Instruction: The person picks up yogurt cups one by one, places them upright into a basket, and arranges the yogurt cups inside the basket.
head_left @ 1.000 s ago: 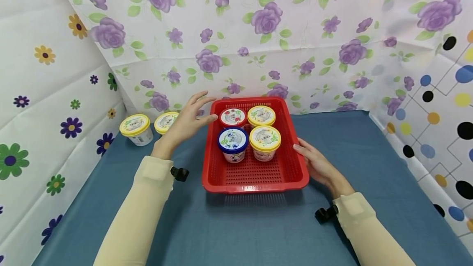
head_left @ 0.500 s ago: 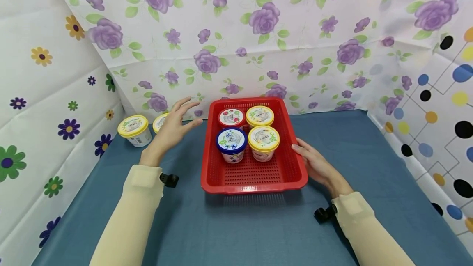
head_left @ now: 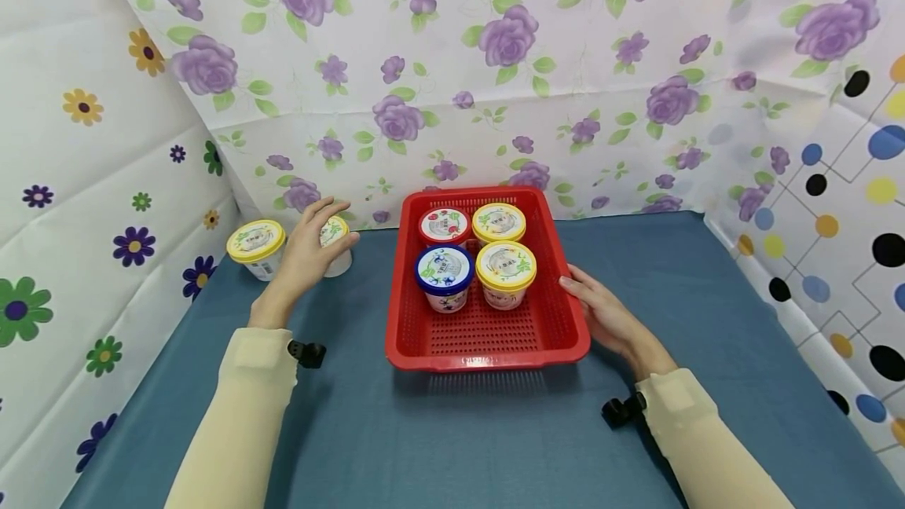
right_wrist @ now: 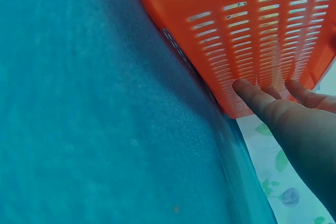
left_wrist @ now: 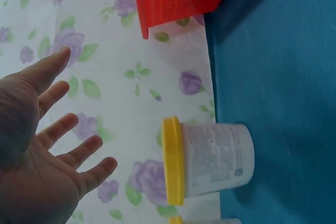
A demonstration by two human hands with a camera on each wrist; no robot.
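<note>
My left hand hovers with its thumb and fingers spread beside a white tub with a yellow lid, partly covering it in the head view. In the left wrist view a gap shows between that hand and the upright tub. My right hand rests against the right side of a red plastic basket. In the right wrist view its extended fingers touch the slotted outer wall. Inside the basket stand a red-lidded tub, a blue-lidded tub and two yellow-lidded tubs.
Another yellow-lidded tub stands at the far left, close to the left hand. A blue cloth covers the table. Flowered sheets hang behind and to the left, and a dotted sheet hangs on the right.
My left hand has moved left, away from the basket's rim and over to the yellow-lidded tub. The right hand and the basket have stayed in place.
</note>
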